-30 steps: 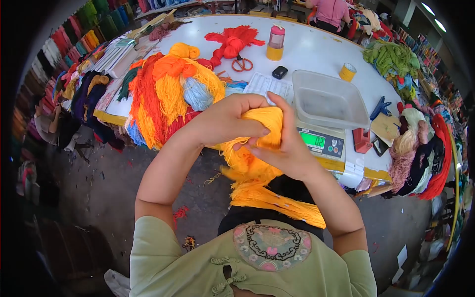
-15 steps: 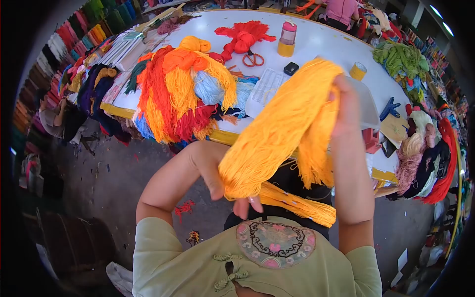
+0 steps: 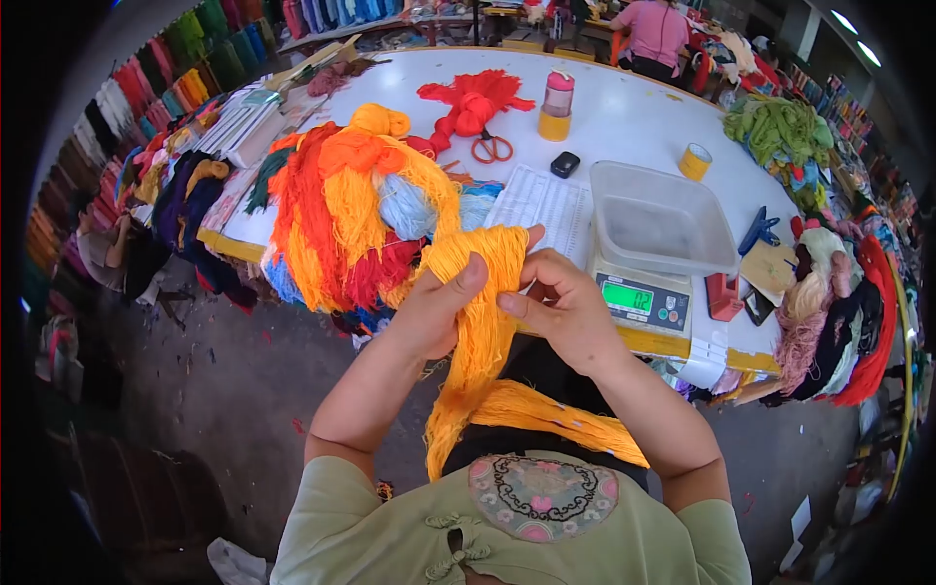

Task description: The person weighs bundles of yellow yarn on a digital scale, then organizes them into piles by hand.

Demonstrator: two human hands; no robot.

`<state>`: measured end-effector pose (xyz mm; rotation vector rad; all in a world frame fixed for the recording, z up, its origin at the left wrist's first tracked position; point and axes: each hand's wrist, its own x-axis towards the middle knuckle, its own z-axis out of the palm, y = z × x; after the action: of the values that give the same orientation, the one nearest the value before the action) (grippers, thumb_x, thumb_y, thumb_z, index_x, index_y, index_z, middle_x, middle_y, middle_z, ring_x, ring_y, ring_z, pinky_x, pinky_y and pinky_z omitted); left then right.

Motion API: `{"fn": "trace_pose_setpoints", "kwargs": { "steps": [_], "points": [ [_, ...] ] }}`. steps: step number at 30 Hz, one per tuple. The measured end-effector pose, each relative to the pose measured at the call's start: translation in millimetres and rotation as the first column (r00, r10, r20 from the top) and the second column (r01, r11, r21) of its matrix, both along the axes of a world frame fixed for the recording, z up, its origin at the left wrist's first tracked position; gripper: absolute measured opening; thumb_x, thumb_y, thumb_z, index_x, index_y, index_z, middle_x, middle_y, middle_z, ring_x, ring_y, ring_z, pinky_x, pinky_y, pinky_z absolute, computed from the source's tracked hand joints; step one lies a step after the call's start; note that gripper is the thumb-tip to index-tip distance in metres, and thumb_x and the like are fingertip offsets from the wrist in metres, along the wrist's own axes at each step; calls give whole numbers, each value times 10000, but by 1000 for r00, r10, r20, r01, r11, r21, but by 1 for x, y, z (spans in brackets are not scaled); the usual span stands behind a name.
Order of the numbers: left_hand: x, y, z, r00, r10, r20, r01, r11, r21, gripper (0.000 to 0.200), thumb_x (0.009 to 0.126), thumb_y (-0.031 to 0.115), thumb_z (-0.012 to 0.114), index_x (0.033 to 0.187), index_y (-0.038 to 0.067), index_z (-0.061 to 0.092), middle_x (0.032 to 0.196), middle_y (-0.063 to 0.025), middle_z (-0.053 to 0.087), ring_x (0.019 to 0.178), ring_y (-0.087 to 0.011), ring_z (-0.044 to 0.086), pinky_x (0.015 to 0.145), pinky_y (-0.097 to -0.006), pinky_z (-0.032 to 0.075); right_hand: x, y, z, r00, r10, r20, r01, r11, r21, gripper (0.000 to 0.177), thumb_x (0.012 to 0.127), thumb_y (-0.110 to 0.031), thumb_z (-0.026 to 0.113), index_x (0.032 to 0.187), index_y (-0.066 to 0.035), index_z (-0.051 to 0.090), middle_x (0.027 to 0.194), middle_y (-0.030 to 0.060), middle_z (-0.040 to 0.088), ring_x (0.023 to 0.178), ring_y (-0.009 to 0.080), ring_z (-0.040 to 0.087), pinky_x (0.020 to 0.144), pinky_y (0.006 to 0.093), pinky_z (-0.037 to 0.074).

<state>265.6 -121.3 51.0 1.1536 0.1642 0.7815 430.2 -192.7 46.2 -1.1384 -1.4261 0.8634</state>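
Note:
A yellow-orange hank of yarn [image 3: 478, 322] hangs over my left hand [image 3: 437, 310], whose thumb lies across its front. Its long tail drops toward my lap. My right hand [image 3: 564, 304] is at the hank's right edge, thumb and fingers pinching its strands. Another orange yarn bundle [image 3: 561, 419] lies across my lap, below both hands. Just beyond my hands, a heap of red, orange, yellow and light blue yarn [image 3: 341, 205] spills over the table edge.
On the white table [image 3: 409, 78] stand a digital scale [image 3: 643, 300] with a clear plastic tub [image 3: 663, 219], a paper sheet [image 3: 541, 210], red-handled scissors [image 3: 492, 148], a pink-capped bottle [image 3: 557, 102] and a tape roll [image 3: 694, 162]. A person in pink [image 3: 655, 37] is at the far side.
The yellow-orange hank, stretched out between my hands before, has come down and left and now hangs from my left hand. My right hand has lowered, uncovering the scale and tub.

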Motion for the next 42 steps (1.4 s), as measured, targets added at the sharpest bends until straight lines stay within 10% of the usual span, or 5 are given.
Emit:
{"fn": "trace_pose_setpoints", "kwargs": {
  "steps": [15, 24, 31, 36, 42],
  "points": [
    [11, -4, -33, 982, 185, 30, -182, 979, -97, 569, 911, 132, 655, 1404, -52, 436, 910, -39, 634, 808, -109, 614, 721, -225, 489, 23, -13, -1, 969, 106, -222, -168, 944, -284, 213, 1022, -244, 536, 911, -67, 576, 731, -47, 513, 573, 34, 413, 518, 195, 339],
    [-58, 23, -196, 872, -152, 466, 427, 703, -569, 171, 996, 188, 526, 951, 25, 551, 603, 32, 441, 413, -33, 371, 411, -205, 297, 64, 4, 78, 878, 68, -474, -59, 998, 33, 156, 981, -219, 573, 913, -80, 560, 726, -55, 489, 534, 11, 335, 461, 180, 237],
    [-178, -31, -417, 924, 114, -364, -381, 337, -861, 145, 971, 170, 535, 1026, 50, 596, 683, 19, 510, 496, -82, 454, 511, -235, 443, 164, 59, 201, 823, 135, -552, 27, 961, 275, 170, 1045, -154, 440, 1009, -6, 514, 719, -27, 390, 503, 34, 242, 444, 193, 209],
    [-184, -42, -430, 775, 26, -631, -613, 273, -741, 197, 928, 96, 587, 1118, 57, 616, 793, -35, 599, 655, -199, 613, 671, -390, 575, 202, 111, 251, 914, 114, -389, 4, 957, 289, 148, 1027, -101, 471, 1064, 35, 517, 727, -15, 413, 506, 37, 273, 436, 191, 210],
    [-181, -39, -447, 725, 179, -665, -685, 295, -666, 218, 841, -21, 647, 1052, 27, 623, 797, -48, 612, 663, -190, 613, 619, -372, 548, 120, 109, 280, 784, -495, -375, 594, 772, 224, 223, 1029, -221, 471, 901, -53, 543, 792, 67, 583, 692, 150, 538, 708, 290, 495]
  ]
}}
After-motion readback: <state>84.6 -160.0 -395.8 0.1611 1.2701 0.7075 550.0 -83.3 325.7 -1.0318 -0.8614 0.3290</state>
